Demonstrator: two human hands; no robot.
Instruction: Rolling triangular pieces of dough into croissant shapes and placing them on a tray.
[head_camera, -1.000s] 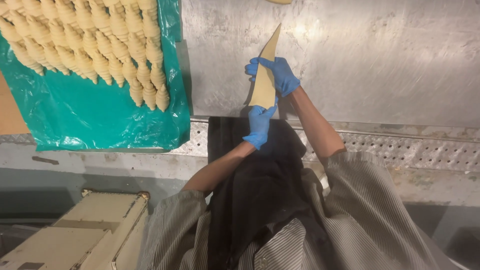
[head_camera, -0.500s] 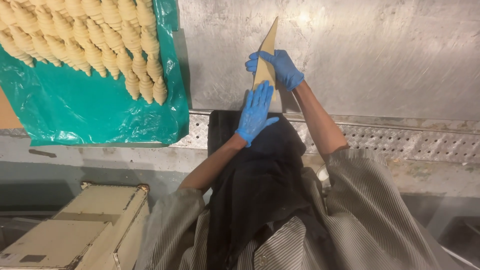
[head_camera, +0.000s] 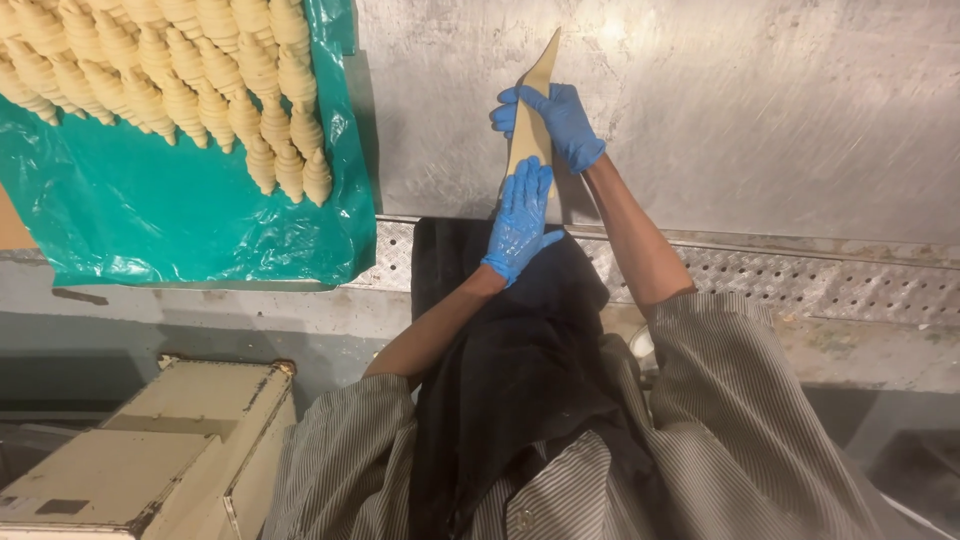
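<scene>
Head view: long dough triangle (head_camera: 530, 135) lies flat on the steel worktop (head_camera: 760, 110), upper centre of frame, tip pointing to the top edge. Left hand (head_camera: 520, 220) lies open, palm down, fingers on the wide near end of the triangle; right hand (head_camera: 555, 120) curls loosely over the middle of the strip, pressing rather than gripping. Dough looks unrolled, so shaping of this piece seems at its start. Upper left, rows of rolled croissants (head_camera: 170, 80) sit finished on a green plastic sheet (head_camera: 180, 225). Cardboard box (head_camera: 140, 450) at lower left.
</scene>
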